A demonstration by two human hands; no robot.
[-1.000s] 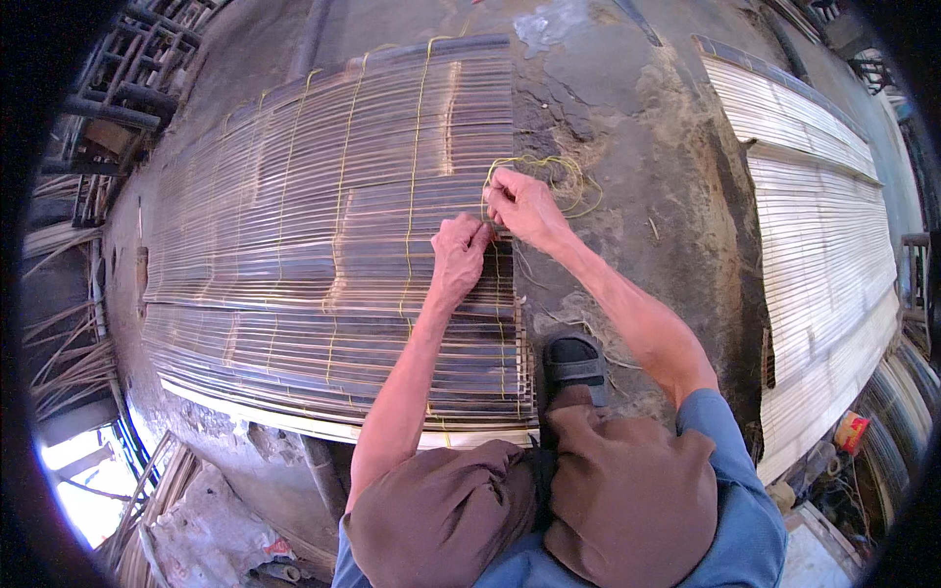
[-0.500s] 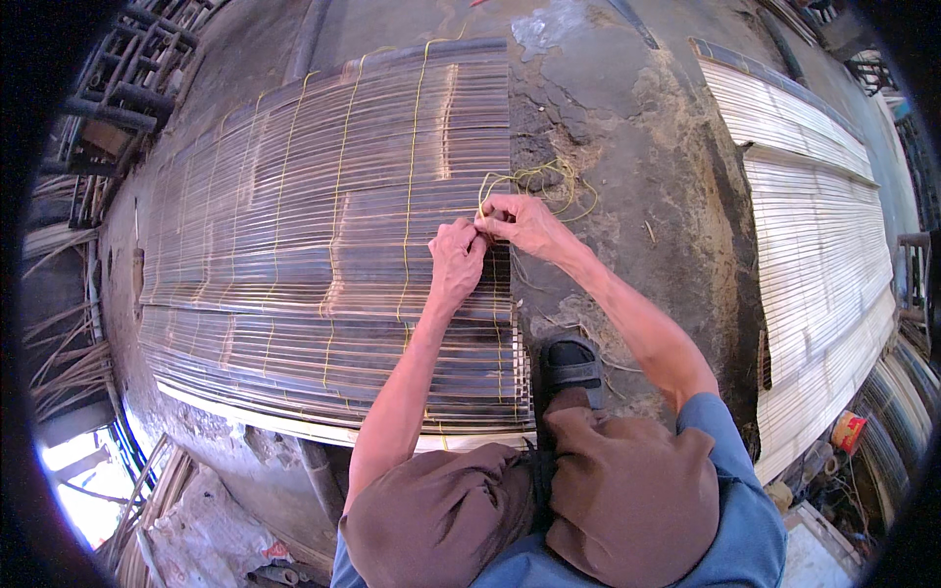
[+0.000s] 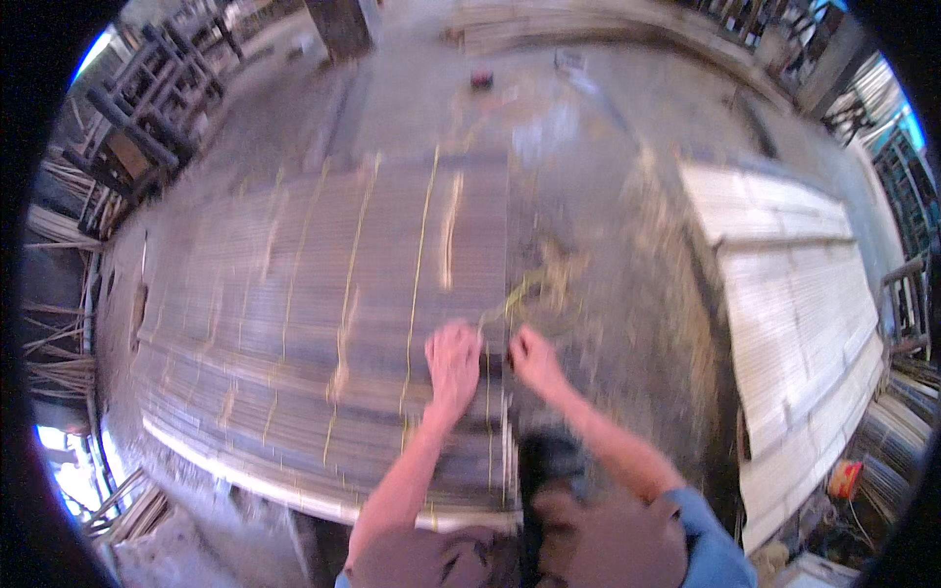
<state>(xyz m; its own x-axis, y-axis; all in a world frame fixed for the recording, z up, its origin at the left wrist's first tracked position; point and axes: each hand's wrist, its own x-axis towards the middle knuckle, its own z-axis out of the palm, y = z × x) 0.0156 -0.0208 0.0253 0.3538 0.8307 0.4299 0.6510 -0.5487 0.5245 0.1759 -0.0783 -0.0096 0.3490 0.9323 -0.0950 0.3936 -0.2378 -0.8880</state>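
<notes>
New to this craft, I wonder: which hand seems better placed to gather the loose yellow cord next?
Probably the right hand: it is just outside the slatted mat, where the yellow cord lies; the left hand is over the mat.

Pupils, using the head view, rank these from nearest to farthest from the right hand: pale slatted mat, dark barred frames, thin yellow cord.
1. Thin yellow cord, just beyond the right hand.
2. Pale slatted mat, on the right.
3. Dark barred frames, far upper left.
</notes>
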